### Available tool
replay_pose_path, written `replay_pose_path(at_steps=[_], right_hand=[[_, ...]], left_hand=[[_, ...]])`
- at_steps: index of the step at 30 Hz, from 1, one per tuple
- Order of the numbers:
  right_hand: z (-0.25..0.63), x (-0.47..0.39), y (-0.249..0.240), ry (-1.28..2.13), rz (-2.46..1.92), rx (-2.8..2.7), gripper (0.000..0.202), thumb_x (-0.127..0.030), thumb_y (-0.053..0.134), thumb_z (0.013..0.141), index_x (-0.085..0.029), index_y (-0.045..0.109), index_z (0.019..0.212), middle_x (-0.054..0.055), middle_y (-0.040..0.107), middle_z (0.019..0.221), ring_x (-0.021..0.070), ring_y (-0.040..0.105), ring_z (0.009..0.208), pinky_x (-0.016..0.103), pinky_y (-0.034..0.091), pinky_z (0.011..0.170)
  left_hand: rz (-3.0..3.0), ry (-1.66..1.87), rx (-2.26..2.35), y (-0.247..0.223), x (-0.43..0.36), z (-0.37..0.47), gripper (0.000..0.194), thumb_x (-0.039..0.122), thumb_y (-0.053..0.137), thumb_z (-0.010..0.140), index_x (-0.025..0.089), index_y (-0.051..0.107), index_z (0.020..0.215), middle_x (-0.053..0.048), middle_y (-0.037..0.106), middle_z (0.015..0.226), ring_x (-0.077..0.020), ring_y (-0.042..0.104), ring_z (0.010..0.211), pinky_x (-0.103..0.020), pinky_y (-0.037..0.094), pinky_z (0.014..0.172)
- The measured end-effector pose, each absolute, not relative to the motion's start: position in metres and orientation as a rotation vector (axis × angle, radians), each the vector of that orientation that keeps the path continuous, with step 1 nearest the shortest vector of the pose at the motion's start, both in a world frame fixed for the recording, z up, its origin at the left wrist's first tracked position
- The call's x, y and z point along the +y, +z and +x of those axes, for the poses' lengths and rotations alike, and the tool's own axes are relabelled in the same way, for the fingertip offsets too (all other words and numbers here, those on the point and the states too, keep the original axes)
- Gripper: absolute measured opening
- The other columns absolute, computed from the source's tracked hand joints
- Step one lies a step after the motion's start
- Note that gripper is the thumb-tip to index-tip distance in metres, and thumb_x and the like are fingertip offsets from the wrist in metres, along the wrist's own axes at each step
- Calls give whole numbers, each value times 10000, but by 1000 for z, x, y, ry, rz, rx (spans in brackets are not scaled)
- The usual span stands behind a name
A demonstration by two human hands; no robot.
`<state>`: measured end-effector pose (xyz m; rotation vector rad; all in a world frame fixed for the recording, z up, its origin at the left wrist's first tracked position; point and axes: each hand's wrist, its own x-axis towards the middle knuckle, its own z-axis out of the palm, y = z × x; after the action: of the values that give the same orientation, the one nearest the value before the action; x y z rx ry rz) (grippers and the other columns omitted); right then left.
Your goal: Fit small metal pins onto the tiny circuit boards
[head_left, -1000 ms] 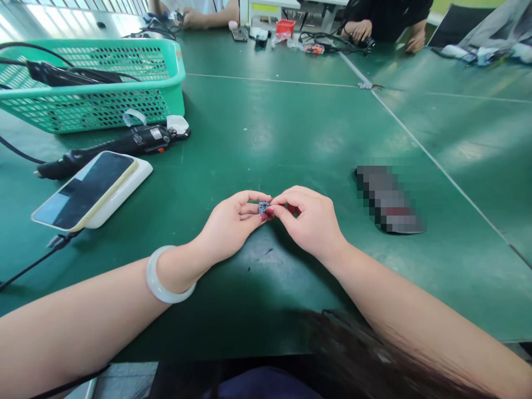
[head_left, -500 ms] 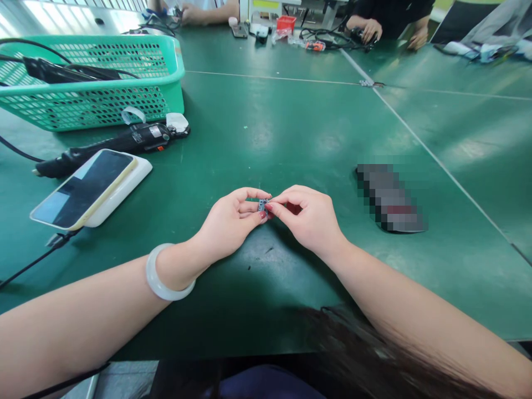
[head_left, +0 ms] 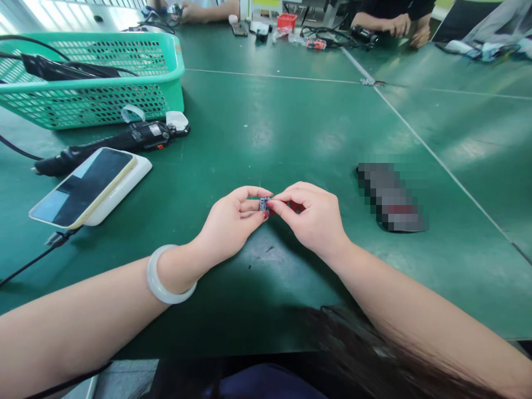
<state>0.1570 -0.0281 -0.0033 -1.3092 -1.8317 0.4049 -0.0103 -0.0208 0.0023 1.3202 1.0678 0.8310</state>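
A small grey-blue block with dark slots or markings sits between my two hands, just over the green table; its exact kind is too small to make out. My left hand, with a pale bangle on the wrist, pinches the block between thumb and fingers. From the other side, my right hand has thumb and forefinger pressed together at the block's right edge. Whether those fingertips grip the block itself or a tiny part at it is hidden.
At left lie a phone on a white block, a black corded tool and a green basket with black items. A blurred-out dark object lies right. Across the table, co-workers' hands are near cables and a red box.
My hands and the small block stay almost in place, with only a slight shift of the right hand. Across the table, a co-worker's hand has moved right, off a black tool.
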Motion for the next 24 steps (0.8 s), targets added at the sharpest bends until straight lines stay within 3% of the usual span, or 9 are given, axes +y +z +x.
replay_pose_path(at_steps=[12,18,21,24], right_hand=[[157,-28,-3,377,-1295,-1844,116,-270,658,829,-233,731,747,-1,678,724,128,589,647,270,472,590],[167,-19,-6,348,-1309,-1764,175,-282,597,875,-243,744,789,9,723,791,159,644,747,301,495,676],[169,-12,-11,338,-1349,-1829,164,-237,585,873,-224,741,822,19,726,810,164,636,754,313,495,698],[168,-6,-20,276,-1369,-1987,202,-173,583,856,-211,720,999,43,723,964,193,617,883,362,485,820]], left_hand=[[1256,854,1065,3,-22,-10,270,250,710,752,178,613,994,-47,743,919,-171,708,861,-316,546,853],[1046,964,1078,2,-17,-7,200,220,671,800,151,580,964,-53,740,832,-162,711,873,-312,541,886],[954,1004,1108,1,-14,-7,213,164,630,823,137,580,1028,-59,732,851,-146,708,873,-299,537,909],[925,1037,1095,-1,-12,-8,330,150,612,831,144,576,1160,-57,723,904,-138,701,890,-285,541,910]])
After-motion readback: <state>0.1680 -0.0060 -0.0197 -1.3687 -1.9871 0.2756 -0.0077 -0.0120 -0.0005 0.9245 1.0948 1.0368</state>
